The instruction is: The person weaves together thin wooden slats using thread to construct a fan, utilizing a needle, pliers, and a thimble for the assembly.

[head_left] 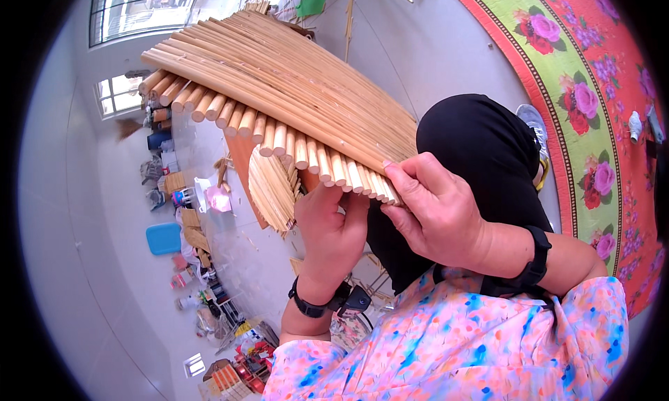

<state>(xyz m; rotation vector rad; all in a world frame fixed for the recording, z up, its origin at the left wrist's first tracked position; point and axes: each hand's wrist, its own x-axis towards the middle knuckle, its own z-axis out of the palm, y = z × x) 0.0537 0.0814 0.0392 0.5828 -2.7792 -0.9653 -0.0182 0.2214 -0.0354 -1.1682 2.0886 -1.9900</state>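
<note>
A leaf-shaped panel of round pale wooden sticks (293,73) stretches from the upper left to my hands. Its long sticks lie side by side on top, and a row of stick ends juts out beneath them along the near edge. My right hand (442,206) pinches the panel's near right end between thumb and fingers. From below, my left hand (331,223) grips the stick ends along the near edge; its fingertips are partly hidden behind them. A smaller stick panel (270,188) lies beyond my left hand, against an orange-brown board (240,153).
My bent knee in black trousers (463,139) is just right of the panel. A floral red and green mat (585,115) covers the floor at right. Along the left wall are a blue tray (163,239), a pink bag (219,199) and assorted clutter. Loose sticks (348,24) lie on the floor.
</note>
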